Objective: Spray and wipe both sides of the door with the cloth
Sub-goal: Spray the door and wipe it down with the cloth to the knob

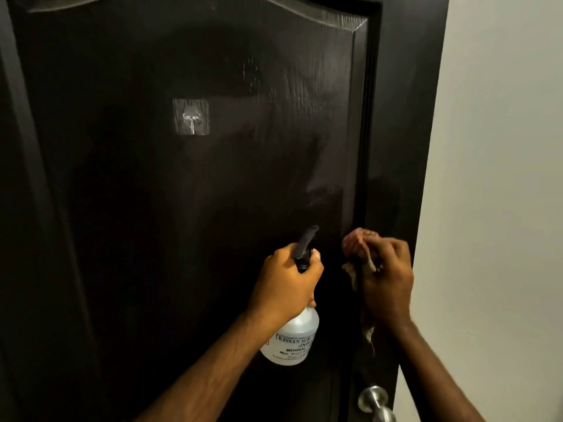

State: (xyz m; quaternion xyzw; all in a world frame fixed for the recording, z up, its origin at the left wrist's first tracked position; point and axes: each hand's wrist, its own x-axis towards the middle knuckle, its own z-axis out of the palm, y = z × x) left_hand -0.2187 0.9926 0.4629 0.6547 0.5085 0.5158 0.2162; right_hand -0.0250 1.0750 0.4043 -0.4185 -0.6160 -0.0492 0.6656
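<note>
The door (pixel 182 208) is dark, almost black, with a raised wood-grain texture and an arched moulded panel; faint wet streaks glint near its upper right. A clear square adhesive hook (pixel 191 116) with a small metal prong sticks to the panel. The left hand (pixel 285 278) grips the neck of a spray bottle (pixel 294 336), fingers curled round it below the black trigger head; the bottle's body is translucent white plastic with printed black lettering. The right hand (pixel 387 280) clutches a crumpled reddish-brown cloth (pixel 358 245) with frayed pale edges, pressed against the door's right stile. Below it a brushed-metal knob (pixel 374 402) juts out. A plain pale wall (pixel 502 178) adjoins the dark frame on the right.
</note>
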